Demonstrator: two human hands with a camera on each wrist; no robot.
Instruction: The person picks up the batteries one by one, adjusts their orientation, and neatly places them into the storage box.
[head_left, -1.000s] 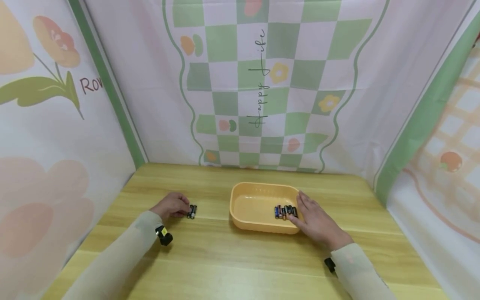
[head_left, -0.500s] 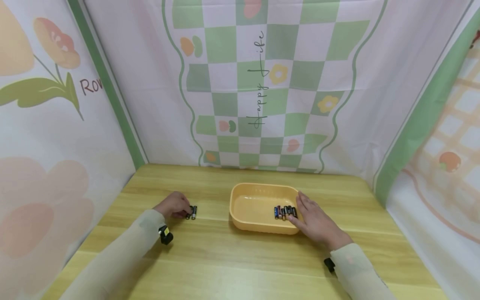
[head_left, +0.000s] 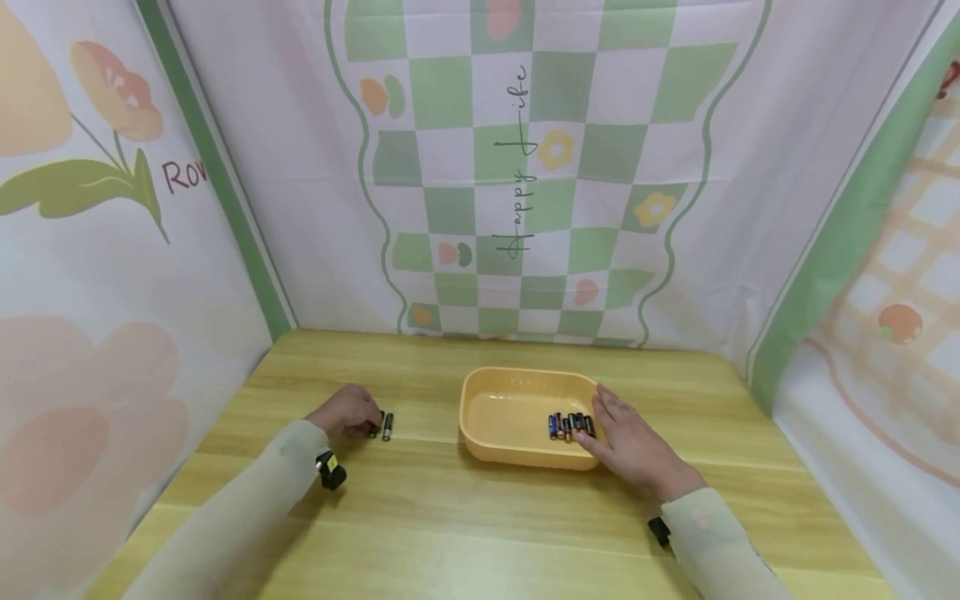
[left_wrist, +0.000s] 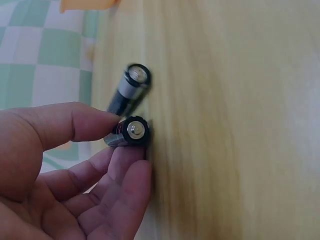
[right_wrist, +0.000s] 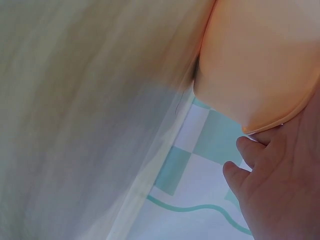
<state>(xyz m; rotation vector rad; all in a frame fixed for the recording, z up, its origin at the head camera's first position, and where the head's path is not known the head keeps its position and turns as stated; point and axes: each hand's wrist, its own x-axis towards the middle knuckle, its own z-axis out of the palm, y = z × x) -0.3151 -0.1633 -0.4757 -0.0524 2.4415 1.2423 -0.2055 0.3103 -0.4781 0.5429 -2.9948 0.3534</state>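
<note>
My left hand (head_left: 347, 410) pinches a dark AA-type battery (left_wrist: 131, 132) between thumb and fingers, low at the tabletop on the left. Beside it a second battery (head_left: 387, 427), black with a silver band, lies apart from my fingers. My right hand (head_left: 637, 446) rests on the right end of a yellow-orange plastic basin (head_left: 510, 455), its fingers straight along the rim and the thumb over the near side. Several batteries (head_left: 561, 427), one of them blue, lie side by side in the basin's right part, near that thumb. In the right wrist view the basin's outer wall (right_wrist: 250, 65) hides the contents.
A wood-grain table (head_left: 450, 525) carries everything. Behind it hangs a green-and-white checked cloth (head_left: 517, 167), with printed cloth walls at left and right. Wood surface lies between the left-hand batteries and the basin.
My left hand has drawn its battery slightly left, so a gap now shows between it and the second battery. The right hand and basin stay in place.
</note>
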